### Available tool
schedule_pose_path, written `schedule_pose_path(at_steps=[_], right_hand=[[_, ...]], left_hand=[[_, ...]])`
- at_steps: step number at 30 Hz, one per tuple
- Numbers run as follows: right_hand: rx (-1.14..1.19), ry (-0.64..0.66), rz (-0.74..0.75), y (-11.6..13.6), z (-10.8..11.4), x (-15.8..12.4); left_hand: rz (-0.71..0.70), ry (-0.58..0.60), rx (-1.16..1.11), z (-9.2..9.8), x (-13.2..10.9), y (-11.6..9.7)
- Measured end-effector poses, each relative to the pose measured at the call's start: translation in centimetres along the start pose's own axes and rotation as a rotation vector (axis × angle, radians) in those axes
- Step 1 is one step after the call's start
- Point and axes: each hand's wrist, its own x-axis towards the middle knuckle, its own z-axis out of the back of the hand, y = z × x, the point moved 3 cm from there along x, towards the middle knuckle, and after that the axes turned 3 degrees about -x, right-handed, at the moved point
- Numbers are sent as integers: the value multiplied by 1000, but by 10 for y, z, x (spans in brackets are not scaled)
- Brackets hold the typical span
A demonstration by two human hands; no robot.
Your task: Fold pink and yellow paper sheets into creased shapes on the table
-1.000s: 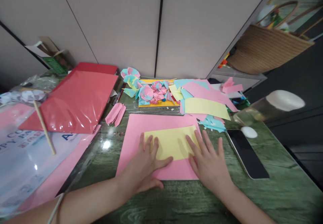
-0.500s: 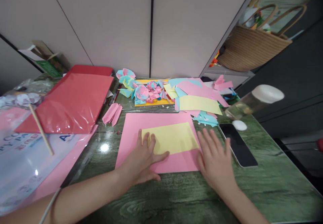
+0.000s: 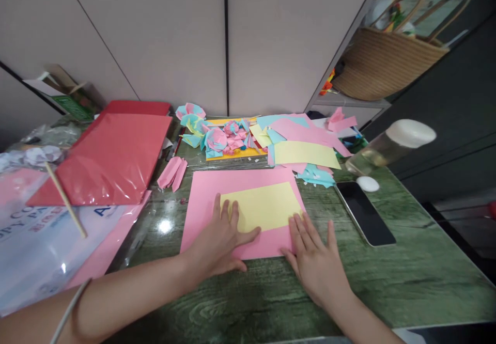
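Observation:
A yellow rectangle of paper (image 3: 265, 205) lies slightly tilted on a larger pink sheet (image 3: 209, 184) on the green table. My left hand (image 3: 222, 235) rests with spread fingers over the left end of the yellow paper, its thumb along the lower edge. At the opposite end, my right hand (image 3: 315, 259) lies flat, fingertips on the lower right corner of the yellow paper and the edge of the pink sheet. Neither hand grips anything. Part of the yellow paper's left end is hidden under my left fingers.
Folded paper flowers (image 3: 217, 140) and cut paper strips (image 3: 306, 153) lie behind the sheet. To the right are a phone (image 3: 366, 215), a white lid (image 3: 368, 183) and a clear bottle (image 3: 382, 150). Red packs (image 3: 112, 158), a wooden stick (image 3: 65, 199) and folded pink paper (image 3: 172, 173) sit left.
My right hand has moved left, from beside the pink sheet onto the right corner of the papers. My left hand stays in place on the yellow paper. The view has shifted slightly.

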Motion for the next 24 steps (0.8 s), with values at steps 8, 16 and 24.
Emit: schedule_pose_path(at_steps=[8,16,24], right_hand=[[-1,-19,-7,5,-3,0],[20,0,-13,5,-4,-1],[8,14,-29,5,0,0]], left_hand=[[76,29,65,3,-30,3],[150,-107,-3,-11,-80,9],[216,-198,-88,-26,-85,5]])
